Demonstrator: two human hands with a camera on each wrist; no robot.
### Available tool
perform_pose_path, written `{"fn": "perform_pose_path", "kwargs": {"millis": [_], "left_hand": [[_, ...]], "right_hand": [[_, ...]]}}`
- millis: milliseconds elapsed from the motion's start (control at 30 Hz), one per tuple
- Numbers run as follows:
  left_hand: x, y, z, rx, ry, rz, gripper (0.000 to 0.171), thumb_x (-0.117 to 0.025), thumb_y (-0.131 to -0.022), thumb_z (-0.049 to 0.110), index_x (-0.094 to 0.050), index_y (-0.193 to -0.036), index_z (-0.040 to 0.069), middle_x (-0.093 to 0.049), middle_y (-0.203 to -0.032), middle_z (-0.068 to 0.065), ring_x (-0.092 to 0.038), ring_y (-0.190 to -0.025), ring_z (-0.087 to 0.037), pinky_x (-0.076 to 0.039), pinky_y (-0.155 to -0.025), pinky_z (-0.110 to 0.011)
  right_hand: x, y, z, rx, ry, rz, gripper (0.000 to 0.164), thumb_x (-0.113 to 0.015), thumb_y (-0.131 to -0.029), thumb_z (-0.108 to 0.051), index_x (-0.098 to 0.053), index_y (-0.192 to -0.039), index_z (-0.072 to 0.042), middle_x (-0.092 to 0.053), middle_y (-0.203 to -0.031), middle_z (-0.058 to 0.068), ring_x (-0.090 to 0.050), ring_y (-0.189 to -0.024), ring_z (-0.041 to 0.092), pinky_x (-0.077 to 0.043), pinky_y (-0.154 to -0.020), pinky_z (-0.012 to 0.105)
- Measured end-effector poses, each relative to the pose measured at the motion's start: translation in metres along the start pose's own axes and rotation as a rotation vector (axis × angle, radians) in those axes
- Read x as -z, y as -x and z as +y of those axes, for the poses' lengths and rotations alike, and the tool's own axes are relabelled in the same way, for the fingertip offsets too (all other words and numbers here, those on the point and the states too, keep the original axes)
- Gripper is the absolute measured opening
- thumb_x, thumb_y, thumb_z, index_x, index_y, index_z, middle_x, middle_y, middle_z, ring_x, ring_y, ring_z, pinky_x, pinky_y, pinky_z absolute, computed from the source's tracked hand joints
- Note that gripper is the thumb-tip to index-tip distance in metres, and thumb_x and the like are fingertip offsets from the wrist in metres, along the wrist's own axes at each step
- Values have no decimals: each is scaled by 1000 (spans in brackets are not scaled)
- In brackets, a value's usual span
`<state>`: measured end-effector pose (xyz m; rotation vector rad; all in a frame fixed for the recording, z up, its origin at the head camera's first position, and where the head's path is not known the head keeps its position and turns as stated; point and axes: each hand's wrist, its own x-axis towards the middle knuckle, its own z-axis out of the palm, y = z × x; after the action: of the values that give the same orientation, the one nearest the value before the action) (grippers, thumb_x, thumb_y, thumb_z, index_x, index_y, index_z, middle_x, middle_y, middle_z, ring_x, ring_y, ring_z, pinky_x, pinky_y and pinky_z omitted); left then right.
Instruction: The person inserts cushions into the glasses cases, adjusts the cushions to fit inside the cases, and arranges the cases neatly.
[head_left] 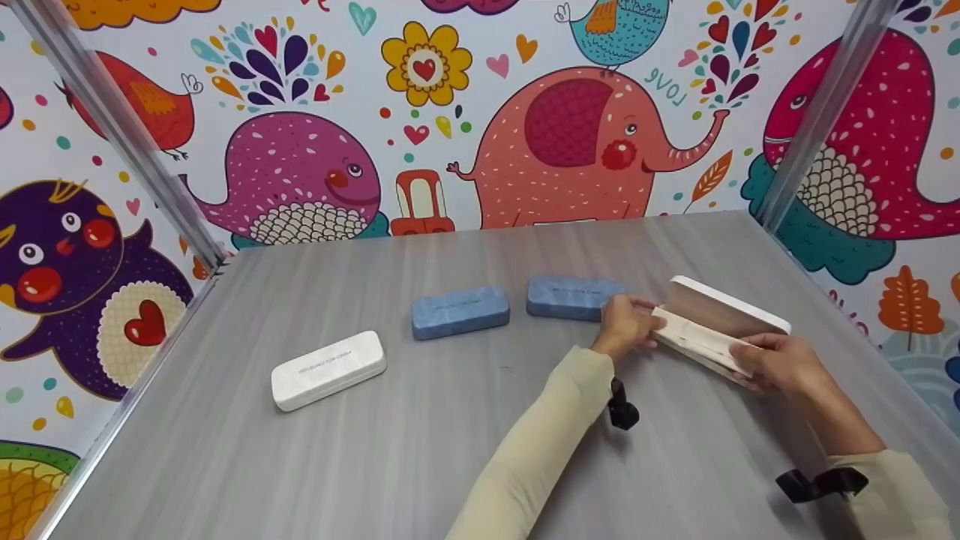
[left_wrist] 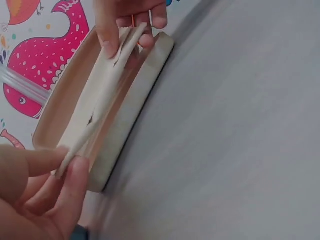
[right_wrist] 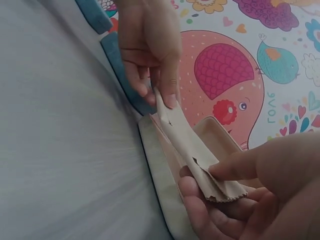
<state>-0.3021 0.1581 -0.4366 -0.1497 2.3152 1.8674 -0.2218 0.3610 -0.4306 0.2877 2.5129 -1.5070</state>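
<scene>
A cream cloth (head_left: 699,342), folded into a long strip, is stretched between both hands. My left hand (head_left: 628,325) pinches its left end between thumb and fingers. At the other end, my right hand (head_left: 784,361) grips it with the thumb on top and fingers underneath. In the right wrist view the cloth has a zigzag-cut edge. Directly beneath it lies an opened white glasses case (left_wrist: 150,85) with a tan lining, its lid (head_left: 731,307) raised on the far side. The cloth and hands hide most of the inside of the case.
Beside my left hand is a closed blue glasses case (head_left: 566,296). Another blue case (head_left: 460,311) sits left of it, and a closed white case (head_left: 330,371) lies farther left. Metal posts (head_left: 829,112) and a cartoon-printed wall (head_left: 450,165) border the grey table (head_left: 420,450).
</scene>
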Motion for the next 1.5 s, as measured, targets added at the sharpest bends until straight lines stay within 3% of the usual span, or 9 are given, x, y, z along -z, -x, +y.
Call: {"fn": "perform_pose_path", "kwargs": {"millis": [133, 267, 400, 500, 867, 1033, 1267, 1400, 1500], "left_hand": [[-2, -2, 1, -31, -135, 38, 15, -81, -79, 2, -79, -91, 12, -60, -55, 1, -49, -38, -8, -56, -47, -30], [-3, -3, 1, -85, -259, 34, 18, -81, -80, 7, -79, -96, 14, -67, -63, 0, -56, -44, -10, -51, -45, -22], [-3, -3, 2, -175, -382, 48, 23, -82, -80, 11, -79, -102, 17, -77, -89, 1, -68, -71, -11, -50, -64, -17], [-3, -4, 3, -209, -440, 56, 23, -81, -80, 13, -79, -103, 18, -78, -100, 3, -68, -88, -10, -49, -75, -18], [-9, -6, 3, -248, -533, 101, 24, -71, -85, 10, -80, -103, 24, -77, -99, 10, -69, -91, -7, -51, -74, -20], [-9, -9, 4, -308, -630, 121, 25, -67, -89, 9, -80, -104, 26, -77, -96, 11, -71, -93, -5, -54, -75, -21], [-10, -9, 2, -341, -735, 35, 30, -65, -93, 12, -77, -115, 29, -76, -104, 15, -69, -101, -1, -54, -80, -19], [-10, -8, 1, -329, -739, 2, 33, -64, -92, 11, -76, -117, 29, -75, -111, 17, -67, -107, 1, -54, -84, -19], [-11, -6, 2, -333, -714, 14, 31, -62, -93, 11, -77, -116, 28, -75, -110, 16, -67, -105, 1, -53, -82, -18]], "right_hand": [[-1, 3, -2, -11, 85, 56, 46, -61, -100, -33, -57, -122, 8, -57, -77, -3, -60, -66, 13, -56, -60, 30], [-3, 4, -3, -43, 141, 87, 50, -60, -100, -37, -58, -124, 7, -56, -77, 0, -57, -67, 16, -54, -60, 31], [-5, 4, -2, -55, 172, 127, 53, -63, -98, -39, -58, -125, 6, -57, -76, 1, -58, -66, 17, -51, -58, 31], [-7, 3, -1, -46, 180, 157, 56, -68, -95, -40, -58, -125, 7, -58, -76, 1, -59, -64, 17, -51, -57, 31], [-12, 0, 2, -45, 201, 215, 59, -73, -91, -43, -63, -125, 5, -57, -91, 7, -55, -72, 18, -45, -54, 30], [-13, -2, 3, -2, 220, 256, 52, -75, -90, -36, -66, -118, 6, -60, -76, -2, -55, -61, 13, -46, -52, 29], [-8, 1, 7, -27, 191, 220, 48, -72, -92, -31, -64, -119, 8, -59, -75, -2, -57, -61, 14, -48, -52, 29], [-7, 2, 9, -48, 194, 184, 48, -71, -94, -30, -63, -122, 7, -60, -87, 5, -57, -68, 17, -49, -55, 29], [-4, 4, 7, -56, 206, 147, 49, -67, -96, -32, -62, -126, 7, -59, -96, 10, -57, -73, 19, -50, -58, 29]]}}
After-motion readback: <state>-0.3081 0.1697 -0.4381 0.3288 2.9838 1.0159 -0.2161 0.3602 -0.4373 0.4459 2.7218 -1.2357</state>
